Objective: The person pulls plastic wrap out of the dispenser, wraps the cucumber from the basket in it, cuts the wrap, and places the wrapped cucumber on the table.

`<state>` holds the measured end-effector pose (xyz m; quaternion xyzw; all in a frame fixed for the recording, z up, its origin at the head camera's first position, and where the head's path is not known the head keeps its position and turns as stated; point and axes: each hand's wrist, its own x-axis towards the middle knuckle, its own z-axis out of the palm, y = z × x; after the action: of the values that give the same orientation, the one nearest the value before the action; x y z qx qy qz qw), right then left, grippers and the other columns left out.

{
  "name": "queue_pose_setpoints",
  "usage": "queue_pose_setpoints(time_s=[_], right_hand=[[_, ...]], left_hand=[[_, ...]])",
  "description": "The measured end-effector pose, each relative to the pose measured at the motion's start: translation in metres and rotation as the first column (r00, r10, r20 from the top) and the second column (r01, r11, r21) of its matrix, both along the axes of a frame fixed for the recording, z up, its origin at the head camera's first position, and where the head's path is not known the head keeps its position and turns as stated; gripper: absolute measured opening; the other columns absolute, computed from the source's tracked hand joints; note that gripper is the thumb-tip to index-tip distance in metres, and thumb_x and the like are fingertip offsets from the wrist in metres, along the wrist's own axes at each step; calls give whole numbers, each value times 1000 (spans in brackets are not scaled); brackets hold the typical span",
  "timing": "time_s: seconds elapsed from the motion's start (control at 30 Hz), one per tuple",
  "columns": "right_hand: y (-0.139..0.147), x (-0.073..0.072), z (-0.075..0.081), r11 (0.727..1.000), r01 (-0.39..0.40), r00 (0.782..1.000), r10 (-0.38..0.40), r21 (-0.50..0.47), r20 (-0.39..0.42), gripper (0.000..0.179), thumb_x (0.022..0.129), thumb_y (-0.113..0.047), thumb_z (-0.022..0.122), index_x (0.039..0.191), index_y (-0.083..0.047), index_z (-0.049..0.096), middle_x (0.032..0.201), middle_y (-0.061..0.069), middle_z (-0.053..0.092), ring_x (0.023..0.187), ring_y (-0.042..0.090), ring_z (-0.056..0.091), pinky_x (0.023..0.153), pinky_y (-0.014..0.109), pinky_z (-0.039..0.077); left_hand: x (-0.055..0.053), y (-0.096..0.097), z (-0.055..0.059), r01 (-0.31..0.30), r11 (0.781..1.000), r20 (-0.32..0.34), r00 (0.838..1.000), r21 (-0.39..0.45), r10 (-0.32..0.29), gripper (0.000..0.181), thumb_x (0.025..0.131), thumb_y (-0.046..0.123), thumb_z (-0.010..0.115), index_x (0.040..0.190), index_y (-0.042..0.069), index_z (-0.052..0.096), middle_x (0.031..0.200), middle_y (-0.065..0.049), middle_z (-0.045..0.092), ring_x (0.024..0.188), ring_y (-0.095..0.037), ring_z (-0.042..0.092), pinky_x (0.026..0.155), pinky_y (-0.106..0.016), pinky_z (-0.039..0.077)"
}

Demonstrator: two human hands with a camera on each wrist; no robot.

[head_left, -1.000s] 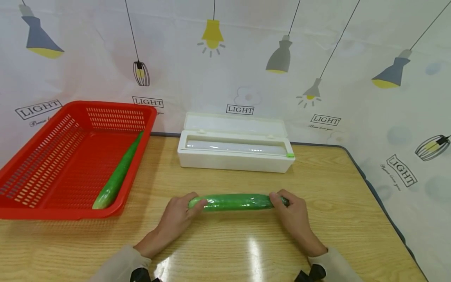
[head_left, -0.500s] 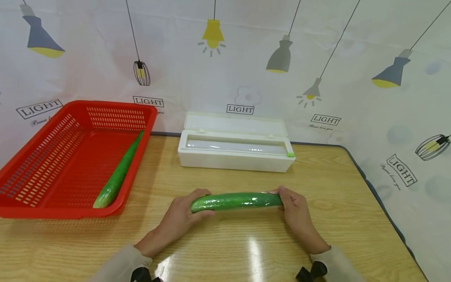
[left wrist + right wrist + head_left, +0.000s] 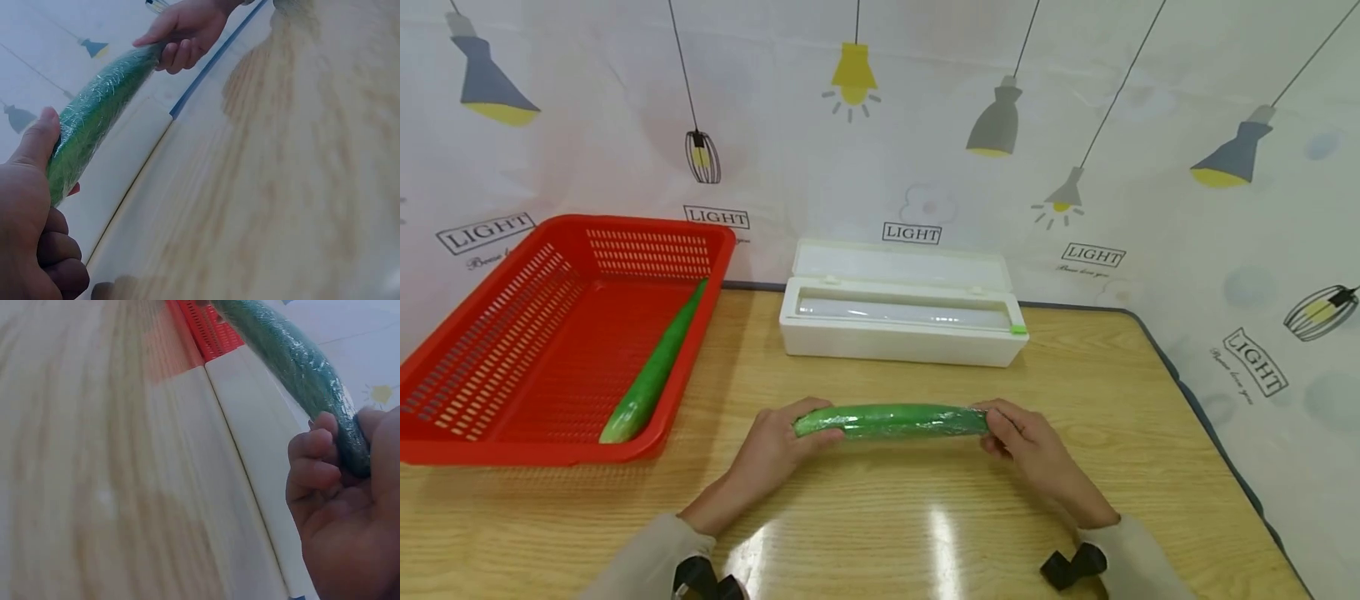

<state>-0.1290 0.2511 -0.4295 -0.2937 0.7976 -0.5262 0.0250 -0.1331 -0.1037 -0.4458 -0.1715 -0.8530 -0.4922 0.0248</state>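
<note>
Wrapped in clear, shiny film, a green cucumber [image 3: 891, 421] is held lengthwise between both hands above the wooden table. My left hand [image 3: 778, 442] grips its paler end, thumb on the near side and fingers behind. At the darker end, my right hand [image 3: 1030, 446] pinches the cucumber between thumb and fingers. The left wrist view shows wrinkled film along the cucumber [image 3: 103, 103]. Curled fingers of the right hand [image 3: 344, 506] surround the tip in the right wrist view. Beyond the hands stands a white cling film dispenser [image 3: 895, 342], lid raised, with a roll inside.
On the left sits a red plastic basket [image 3: 561, 454] with another green cucumber [image 3: 651, 379] lying along its right side. The wooden table [image 3: 865, 533] ends at a printed backdrop [image 3: 760, 100] behind and on the right.
The cucumber has turned about its length and shifted slightly left and away from me. My right hand has changed its hold at the dark end, its fingers now curled under the tip.
</note>
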Motion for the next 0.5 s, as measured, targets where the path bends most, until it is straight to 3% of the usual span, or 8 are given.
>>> queue_pose_setpoints(time_s=[0.17,0.33,0.4,0.5], right_hand=[[6,-3,-1,988,81,988,-63,-130,139,31,104,-6,36,126,4,55,89,23,63,67,15,55,52,30,46],[11,-3,-3,979,169,981,-156,-111,118,26,101,-7,47,119,5,62,90,23,67,73,18,63,62,32,53],[9,-3,-3,968,234,967,-223,-87,124,26,101,-10,49,114,6,64,90,21,68,74,19,66,65,34,55],[6,-1,-3,933,352,926,-334,-79,177,29,100,-16,51,107,8,66,90,15,70,76,20,69,68,36,55]], left_hand=[[-3,-5,-3,-21,1000,-34,999,20,21,37,80,37,76,109,15,69,84,3,68,64,-8,54,59,-26,47],[-3,-8,-4,-28,999,-43,999,23,29,39,80,34,77,111,11,68,85,1,69,62,-7,53,60,-26,47],[-3,-7,-4,-25,999,-59,998,22,26,38,79,34,77,109,12,69,84,3,68,62,-6,52,60,-25,47],[-2,-6,-4,-27,999,-72,997,25,29,37,78,33,78,108,13,69,82,4,69,62,-6,52,61,-25,47]])
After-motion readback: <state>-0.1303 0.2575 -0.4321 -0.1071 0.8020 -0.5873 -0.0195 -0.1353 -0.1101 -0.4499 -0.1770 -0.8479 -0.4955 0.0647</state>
